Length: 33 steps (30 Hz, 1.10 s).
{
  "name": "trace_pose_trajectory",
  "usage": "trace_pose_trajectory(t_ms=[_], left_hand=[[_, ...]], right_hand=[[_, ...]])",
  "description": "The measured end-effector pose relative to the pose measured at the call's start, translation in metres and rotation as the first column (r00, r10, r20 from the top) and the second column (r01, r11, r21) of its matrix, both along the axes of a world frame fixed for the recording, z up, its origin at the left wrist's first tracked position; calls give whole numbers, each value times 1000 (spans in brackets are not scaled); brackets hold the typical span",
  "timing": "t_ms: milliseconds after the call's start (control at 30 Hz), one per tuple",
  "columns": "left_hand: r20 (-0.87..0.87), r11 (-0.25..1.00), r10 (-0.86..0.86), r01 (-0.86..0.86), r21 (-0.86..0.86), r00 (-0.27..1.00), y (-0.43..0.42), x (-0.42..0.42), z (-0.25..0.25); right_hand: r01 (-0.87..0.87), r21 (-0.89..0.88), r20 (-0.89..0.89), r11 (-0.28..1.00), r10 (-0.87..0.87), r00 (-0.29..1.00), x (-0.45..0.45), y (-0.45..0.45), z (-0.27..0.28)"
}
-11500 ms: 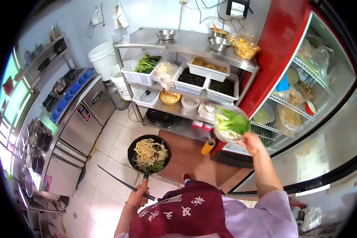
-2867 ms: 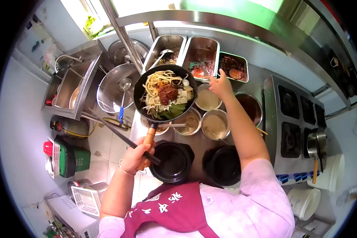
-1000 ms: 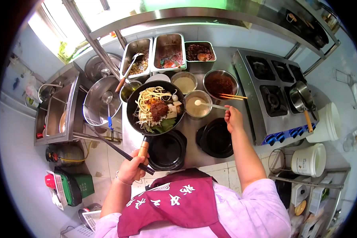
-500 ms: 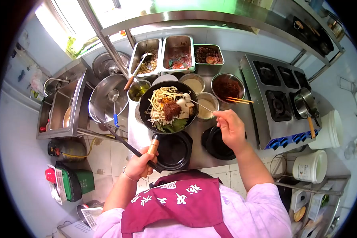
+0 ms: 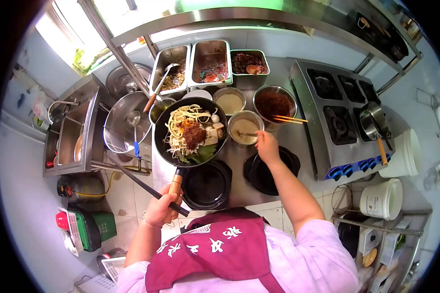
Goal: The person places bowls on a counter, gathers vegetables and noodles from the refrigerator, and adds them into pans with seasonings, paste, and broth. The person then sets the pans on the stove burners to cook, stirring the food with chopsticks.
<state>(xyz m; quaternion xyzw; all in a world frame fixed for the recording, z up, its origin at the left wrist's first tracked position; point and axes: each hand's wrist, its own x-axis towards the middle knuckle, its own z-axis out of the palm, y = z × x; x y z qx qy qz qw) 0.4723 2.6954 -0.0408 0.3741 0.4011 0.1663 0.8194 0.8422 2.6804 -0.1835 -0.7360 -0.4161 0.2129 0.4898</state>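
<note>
My left hand [image 5: 164,207] is closed round the wooden handle of a black pan [image 5: 159,140] and also holds long black chopsticks [image 5: 138,181]. Noodles [image 5: 181,119], red-brown sauce [image 5: 194,135], pale cubes and green leaves [image 5: 203,154] lie in the pan. My right hand [image 5: 267,146] pinches the handle of a small spoon [image 5: 248,134], whose bowl is down in a round container of pale powder [image 5: 244,126]. Just behind is a second pale-filled container [image 5: 229,103]. To the right, a steel bowl of dark red sauce [image 5: 275,105] has wooden chopsticks [image 5: 291,119] across its rim.
Steel trays [image 5: 209,63] of toppings line the back. Two black pots [image 5: 206,184] stand near the front edge. A gas stove [image 5: 338,124] with a saucepan [image 5: 371,122] is at right. A large steel pot [image 5: 119,128] and a sink [image 5: 77,134] are at left; a shelf [image 5: 220,14] spans above.
The right hand has moved from over the pan back to the powder container, and the spoon now dips into it. The view has shifted slightly. The left hand keeps its hold.
</note>
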Motion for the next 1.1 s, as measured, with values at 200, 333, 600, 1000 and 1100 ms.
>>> trace_pose_trajectory(t_ms=[200, 333, 600, 1000, 1100], left_hand=[[-7, 999, 31, -31, -7, 999, 0, -1, -1], [-1, 999, 35, -35, -11, 999, 1, -1, -1], [-21, 1000, 25, -25, 16, 999, 4, 3, 0], [-35, 1000, 1, -2, -13, 999, 10, 4, -1], [-10, 1000, -6, 6, -8, 1000, 8, 3, 0]], right_hand=[[132, -84, -471, 988, -156, 868, 7, -1, 0], [216, -73, -682, 974, -207, 701, 30, -12, 9], [291, -60, -880, 955, -188, 436, 46, -31, 38], [-374, 387, 242, 843, 298, 923, -39, -25, 159], [-384, 434, 278, 815, 285, 917, -37, -18, 153]])
